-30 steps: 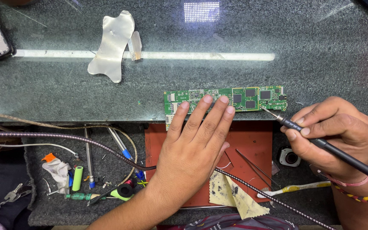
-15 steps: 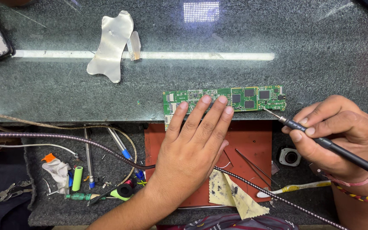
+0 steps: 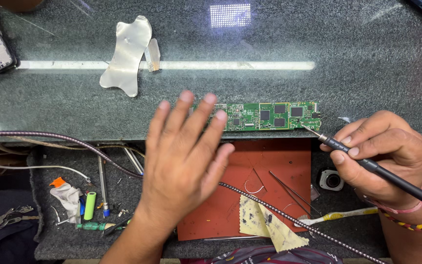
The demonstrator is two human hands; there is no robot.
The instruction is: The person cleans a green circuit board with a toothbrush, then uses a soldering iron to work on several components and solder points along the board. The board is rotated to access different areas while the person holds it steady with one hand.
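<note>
Lying on the dark polished stone table: long green rectangular circuit board with black chips. Left hand, fingers spread, empty, hovers over its left end. Right hand closed on slim black screwdriver, tip touching board's right edge.

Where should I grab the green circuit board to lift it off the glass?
Judging by its pose, pinch the circuit board by its long bare edges near the middle, coming from above. It lies flat and thin; the tool tip sits at its right end, the left hand hovers over its left.
</note>
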